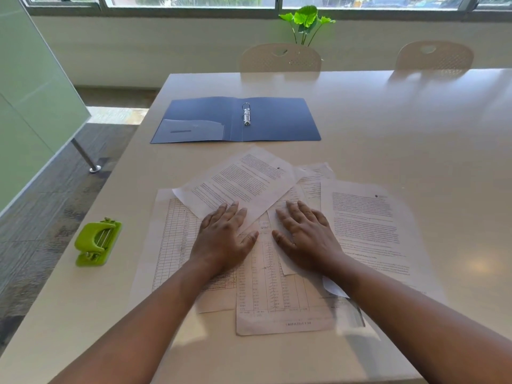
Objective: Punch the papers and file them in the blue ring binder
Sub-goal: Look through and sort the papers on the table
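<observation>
1. Your two forearms reached forward over the near edge of the surface [415, 120], both palms turned down.
2. Your left hand [224, 239] lay flat on the papers [277, 286], its fingers [219, 214] straight and slightly spread, gripping nothing; the fingertips touched the lower edge of the tilted text sheet [243, 181].
3. Your right hand [307, 239] lay flat just beside it, fingers straight and spread, thumb pointing toward the left thumb; it held nothing and pressed on the overlapping sheets.
4. The papers were fanned loosely in front of you. I could count at least five sheets: a table sheet on the left, a table sheet nearest you, the tilted text sheet on top, a text sheet [371, 225] on the right, and one partly hidden behind. An exact count I cannot give.
5. One green hole punch [97, 242] stood to your left, near the surface's left edge, apart from the papers.
6. Farther away, one blue ring binder [277, 120] lay open and flat, its two metal rings [246, 115] closed at the spine and no paper in it.
7. Beyond the far edge stood two pale chairs [279, 58] and one green plant [304, 20] under the window.
</observation>
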`<act>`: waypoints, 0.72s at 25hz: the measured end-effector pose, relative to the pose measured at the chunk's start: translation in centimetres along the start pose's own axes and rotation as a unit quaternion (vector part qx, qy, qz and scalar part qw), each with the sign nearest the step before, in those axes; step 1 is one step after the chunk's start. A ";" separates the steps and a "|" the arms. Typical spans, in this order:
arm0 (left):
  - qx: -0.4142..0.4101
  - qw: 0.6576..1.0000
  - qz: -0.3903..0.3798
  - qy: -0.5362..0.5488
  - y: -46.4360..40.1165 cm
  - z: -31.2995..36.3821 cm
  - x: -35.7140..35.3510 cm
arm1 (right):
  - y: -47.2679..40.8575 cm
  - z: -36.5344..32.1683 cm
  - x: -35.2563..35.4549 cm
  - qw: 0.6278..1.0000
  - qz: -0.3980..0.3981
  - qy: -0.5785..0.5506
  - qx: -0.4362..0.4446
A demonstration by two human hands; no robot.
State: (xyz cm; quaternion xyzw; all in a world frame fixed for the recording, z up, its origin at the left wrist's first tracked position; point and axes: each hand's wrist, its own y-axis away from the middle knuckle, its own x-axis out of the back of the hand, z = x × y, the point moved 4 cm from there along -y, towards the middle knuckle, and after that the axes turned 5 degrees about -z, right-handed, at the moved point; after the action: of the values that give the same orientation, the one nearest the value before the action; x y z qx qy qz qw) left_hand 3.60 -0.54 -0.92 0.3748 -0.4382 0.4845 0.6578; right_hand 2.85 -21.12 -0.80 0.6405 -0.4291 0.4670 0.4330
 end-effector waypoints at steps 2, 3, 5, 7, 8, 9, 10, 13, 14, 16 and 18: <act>-0.002 1.000 0.017 0.006 0.0 -0.1 0.0 | 0.0 0.0 0.1 1.000 -0.001 -0.002 -0.001; -0.005 1.000 0.028 0.007 0.0 -0.2 0.0 | 0.0 0.0 0.2 1.000 0.001 -0.004 -0.001; -0.013 0.999 0.045 0.011 0.1 -0.3 0.1 | 0.0 0.0 0.2 1.000 0.001 -0.009 -0.002; -0.025 0.998 0.058 0.019 0.3 -0.3 0.2 | 0.1 0.0 0.1 1.000 -0.001 -0.013 -0.002; -0.029 0.997 0.065 0.022 0.4 -0.2 0.3 | 0.0 0.0 0.1 1.000 -0.001 -0.013 -0.004; -0.033 0.996 0.074 0.022 0.5 -0.1 0.4 | 0.1 0.0 0.1 1.000 0.000 -0.013 -0.006; -0.036 0.996 0.083 0.021 0.7 0.0 0.5 | 0.0 0.0 0.1 1.000 0.002 -0.013 -0.007; -0.059 0.992 0.115 -0.003 1.2 0.4 0.6 | 0.0 0.0 0.1 1.000 0.009 -0.017 -0.008; -0.070 0.989 0.131 -0.010 1.3 0.6 0.6 | 0.0 0.0 0.1 1.000 0.011 -0.019 -0.008; -0.089 0.983 0.161 -0.015 1.7 0.8 0.8 | 0.0 0.1 0.0 0.999 0.017 -0.027 -0.008; -0.095 0.979 0.178 -0.011 2.0 0.9 0.9 | -0.1 0.2 -0.1 0.998 0.024 -0.049 -0.009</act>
State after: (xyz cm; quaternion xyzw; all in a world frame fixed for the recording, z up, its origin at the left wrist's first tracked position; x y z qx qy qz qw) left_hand 1.60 -0.56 0.33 0.2320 -0.5493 0.5459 0.5886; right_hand 2.94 -21.28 -0.93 0.6485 -0.4687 0.4414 0.4060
